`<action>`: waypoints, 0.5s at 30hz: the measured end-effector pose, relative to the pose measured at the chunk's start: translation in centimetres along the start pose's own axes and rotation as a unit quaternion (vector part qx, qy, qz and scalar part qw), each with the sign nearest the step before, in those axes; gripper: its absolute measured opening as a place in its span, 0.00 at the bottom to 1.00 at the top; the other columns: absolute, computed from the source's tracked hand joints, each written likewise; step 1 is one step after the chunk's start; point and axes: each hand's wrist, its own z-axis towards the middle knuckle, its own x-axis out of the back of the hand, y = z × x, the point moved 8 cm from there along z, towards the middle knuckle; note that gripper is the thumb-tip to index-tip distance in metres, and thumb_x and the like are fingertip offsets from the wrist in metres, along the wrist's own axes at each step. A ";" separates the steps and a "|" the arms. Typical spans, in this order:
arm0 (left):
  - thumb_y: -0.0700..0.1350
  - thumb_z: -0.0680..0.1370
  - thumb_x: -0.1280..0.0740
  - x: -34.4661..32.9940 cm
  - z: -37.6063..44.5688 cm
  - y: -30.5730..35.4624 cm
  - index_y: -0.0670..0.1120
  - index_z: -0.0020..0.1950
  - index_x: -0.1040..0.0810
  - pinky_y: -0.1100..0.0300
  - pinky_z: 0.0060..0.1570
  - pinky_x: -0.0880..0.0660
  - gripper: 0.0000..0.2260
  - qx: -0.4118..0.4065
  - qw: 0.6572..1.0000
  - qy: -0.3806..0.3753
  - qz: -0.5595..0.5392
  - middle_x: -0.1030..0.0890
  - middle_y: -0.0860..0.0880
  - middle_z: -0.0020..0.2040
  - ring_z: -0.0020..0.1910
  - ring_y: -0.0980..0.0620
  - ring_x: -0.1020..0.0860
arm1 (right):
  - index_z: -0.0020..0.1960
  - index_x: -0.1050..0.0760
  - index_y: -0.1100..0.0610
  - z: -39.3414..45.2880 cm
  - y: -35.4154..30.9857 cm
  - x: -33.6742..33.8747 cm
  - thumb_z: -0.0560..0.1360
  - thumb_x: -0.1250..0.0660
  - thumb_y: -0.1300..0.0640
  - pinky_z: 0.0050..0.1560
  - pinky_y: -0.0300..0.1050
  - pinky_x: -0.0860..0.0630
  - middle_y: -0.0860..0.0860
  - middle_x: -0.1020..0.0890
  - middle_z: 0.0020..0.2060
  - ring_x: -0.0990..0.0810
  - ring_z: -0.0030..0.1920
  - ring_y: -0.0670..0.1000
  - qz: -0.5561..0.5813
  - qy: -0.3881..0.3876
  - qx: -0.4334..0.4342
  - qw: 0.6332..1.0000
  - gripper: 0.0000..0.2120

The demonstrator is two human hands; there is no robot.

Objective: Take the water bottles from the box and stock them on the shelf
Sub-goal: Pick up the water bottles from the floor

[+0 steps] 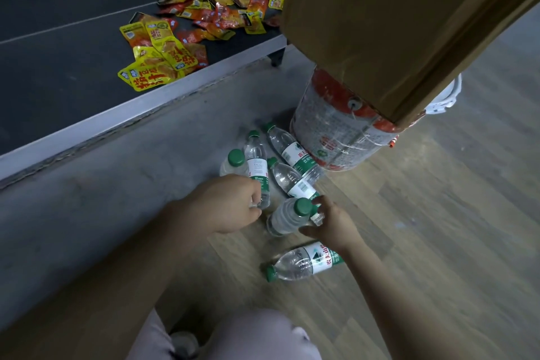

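Six water bottles [280,184] lay clustered on the floor [409,242] at lower centre. One was clamped in the left hand [230,203]; the right hand [330,223], fingers apart, touched another. Each should be gripped mid-body, then stood upright on the shelf [87,73] at upper left.

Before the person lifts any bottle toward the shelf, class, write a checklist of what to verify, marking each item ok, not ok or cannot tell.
1. Left hand grips a bottle: ok, fingers curl round its lower end.
2. Right hand has a firm hold on the upright bottle: cannot tell, fingers only reach round it.
3. Caps on the bottles: ok, green caps on all that show.
4. Free room on the shelf: ok, left of the snack packets.
5. Box emptied: cannot tell, its inside is hidden.
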 end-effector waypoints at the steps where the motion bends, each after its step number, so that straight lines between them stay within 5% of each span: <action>1: 0.50 0.76 0.35 -0.1 0.0 0.1 0.50 0.56 0.24 0.60 0.54 0.29 0.11 0.001 1.000 -0.004 -0.008 0.22 0.52 0.55 0.54 0.52 0.24 | 0.66 0.32 0.57 0.3 -0.1 -0.4 0.66 0.24 0.55 0.57 0.47 0.27 0.55 0.25 0.61 0.25 0.60 0.55 0.011 0.000 0.003 1.000 0.32; 15: 0.49 0.77 0.35 0.3 0.6 1.0 0.49 0.58 0.24 0.64 0.47 0.33 0.11 -0.010 0.999 -0.018 -0.024 0.22 0.51 0.55 0.53 0.52 0.25 | 0.61 0.29 0.56 1.6 -1.1 -2.2 0.63 0.23 0.60 0.52 0.37 0.35 0.47 0.25 0.52 0.28 0.52 0.46 0.097 -0.003 0.065 0.993 0.29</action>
